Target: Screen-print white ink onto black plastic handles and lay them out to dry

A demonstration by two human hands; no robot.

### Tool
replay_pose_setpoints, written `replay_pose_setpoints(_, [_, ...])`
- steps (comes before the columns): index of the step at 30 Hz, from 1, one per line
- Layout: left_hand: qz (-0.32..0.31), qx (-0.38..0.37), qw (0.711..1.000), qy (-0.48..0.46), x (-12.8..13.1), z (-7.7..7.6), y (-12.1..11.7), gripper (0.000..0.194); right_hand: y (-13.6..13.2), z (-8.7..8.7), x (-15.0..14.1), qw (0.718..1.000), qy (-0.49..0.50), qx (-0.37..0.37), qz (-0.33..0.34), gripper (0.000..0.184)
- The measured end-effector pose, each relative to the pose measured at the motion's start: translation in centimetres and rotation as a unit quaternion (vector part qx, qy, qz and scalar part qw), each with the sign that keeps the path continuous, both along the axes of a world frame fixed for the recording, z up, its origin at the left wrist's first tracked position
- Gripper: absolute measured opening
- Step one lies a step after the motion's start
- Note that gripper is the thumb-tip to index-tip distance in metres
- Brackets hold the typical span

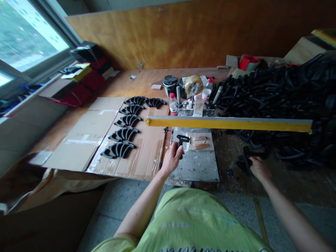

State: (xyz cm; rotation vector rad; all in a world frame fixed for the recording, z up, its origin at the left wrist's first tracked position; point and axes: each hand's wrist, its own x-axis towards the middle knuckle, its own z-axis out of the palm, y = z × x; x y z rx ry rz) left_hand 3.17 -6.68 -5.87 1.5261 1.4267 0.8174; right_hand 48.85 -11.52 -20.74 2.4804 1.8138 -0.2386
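Observation:
My left hand (172, 158) is closed around the handle of a small black squeegee-like tool (181, 140) that rests on a grey metal plate (195, 164). My right hand (258, 167) reaches to the right and grips a black curved plastic part (244, 161) lying on the dark table. A long yellow bar (228, 123) runs across above the plate. Two orange pieces (201, 142) lie on the plate just right of the tool.
Rows of black curved parts (123, 134) lie on flattened cardboard (86, 129) at the left. A big heap of the same parts (275, 94) fills the right. Bottles, a black jar (170, 84) and a tape roll (194, 85) stand behind the plate.

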Motion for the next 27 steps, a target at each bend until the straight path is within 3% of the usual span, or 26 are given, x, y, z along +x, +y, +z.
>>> replay_pose_setpoints(8, [0.006, 0.002, 1.000, -0.011, 0.6, 0.5, 0.2, 0.033, -0.3, -0.9, 0.1, 0.999, -0.015, -0.013, -0.036, 0.039])
replay_pose_setpoints(14, [0.018, -0.013, 0.999, -0.037, 1.0, 0.6, 0.2, 0.034, 0.3, -1.1, -0.2, 0.999, -0.043, -0.013, 0.031, 0.027])
replay_pose_setpoints(17, [0.020, -0.010, 0.999, -0.035, 1.0, 0.7, 0.3, 0.034, 0.6, -0.8, -0.5, 0.999, 0.001, -0.048, 0.006, 0.032])
replay_pose_setpoints(21, [0.022, -0.011, 0.999, -0.044, 1.1, 0.6, 0.5, 0.035, 1.2, 0.3, -0.8, 0.996, 0.052, -0.072, -0.025, 0.037])
replay_pose_setpoints(27, [0.018, -0.024, 0.996, -0.083, 1.2, 0.6, 0.6, 0.036, 2.4, 3.3, -0.6, 0.991, 0.114, -0.059, -0.036, 0.033])
